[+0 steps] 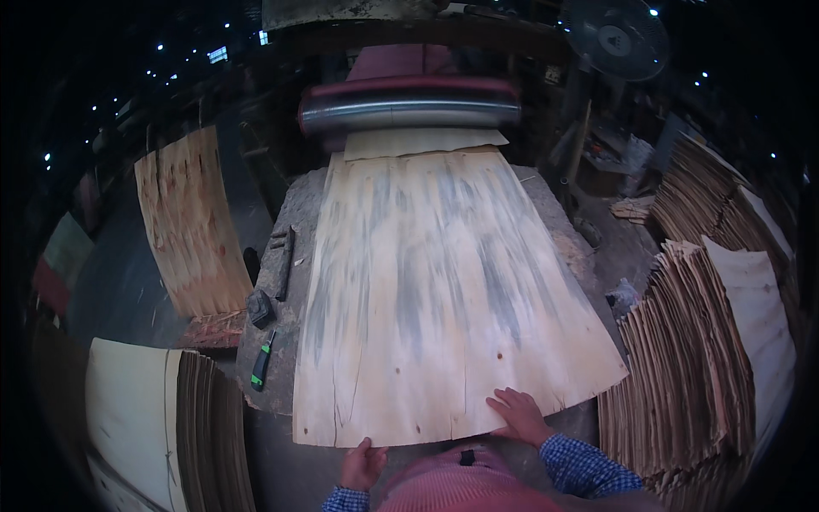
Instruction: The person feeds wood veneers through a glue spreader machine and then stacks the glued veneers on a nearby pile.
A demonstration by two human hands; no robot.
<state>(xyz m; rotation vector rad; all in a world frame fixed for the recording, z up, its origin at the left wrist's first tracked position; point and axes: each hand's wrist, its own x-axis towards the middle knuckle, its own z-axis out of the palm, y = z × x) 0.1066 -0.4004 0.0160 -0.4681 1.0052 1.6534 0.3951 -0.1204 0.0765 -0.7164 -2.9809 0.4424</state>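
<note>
A large pale wood veneer sheet (426, 282) with grey-blue streaks and a few knots lies lengthwise in front of me. My left hand (363, 467) is at its near edge, left of the middle, with a fingertip on the rim and the other fingers partly hidden. Farther right, my right hand (519, 416) rests on the sheet's top near the same edge, fingers stretched out and apart. At the far end a shorter veneer piece (426, 143) overlaps the sheet, just before a shiny metal roller (409, 113).
On the worktable's (294, 200) left side lie a green-and-black utility knife (263, 363), a dark block (260, 309) and a bar-like tool (285, 264). Veneer stacks (682, 358) stand at right, another stack (205, 435) at near left. A veneer sheet (192, 226) leans farther left; a fan (616, 40) stands behind.
</note>
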